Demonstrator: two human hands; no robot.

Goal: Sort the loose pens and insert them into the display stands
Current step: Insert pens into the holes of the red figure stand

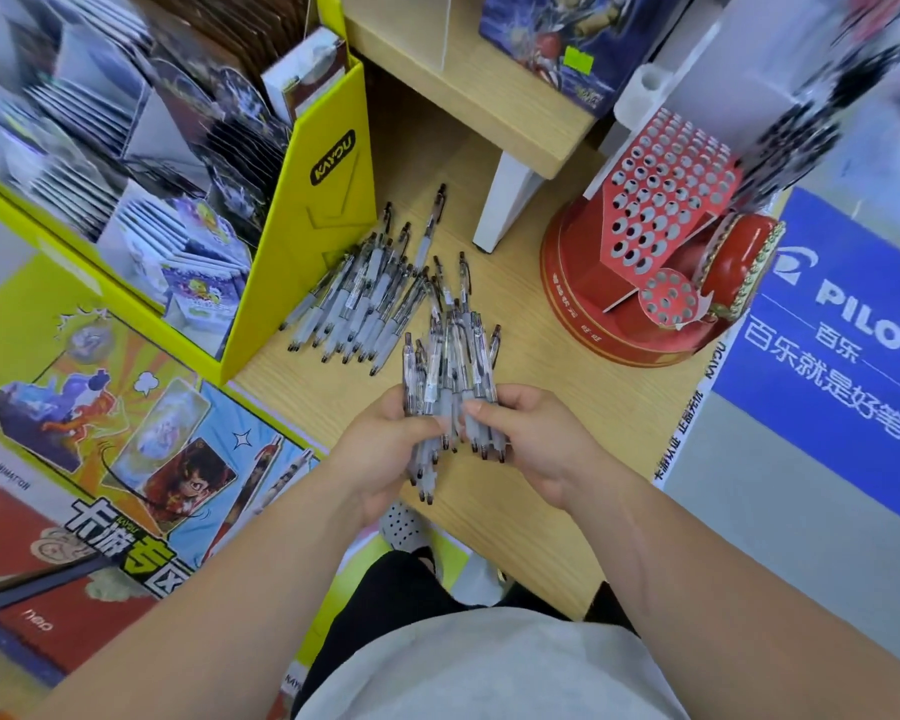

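Both hands hold one bundle of pens (453, 376) above the near edge of the desk (583, 418). The left hand (385, 444) curls its fingers round the barrels; the right hand (533, 444) pinches them between thumb and fingers. The long axes run away from the person, fanned at the far end. A loose pile (365, 298) lies diagonally beside the yellow box (328, 200). Bare desk separates the bundle from the red display stand (655, 236).
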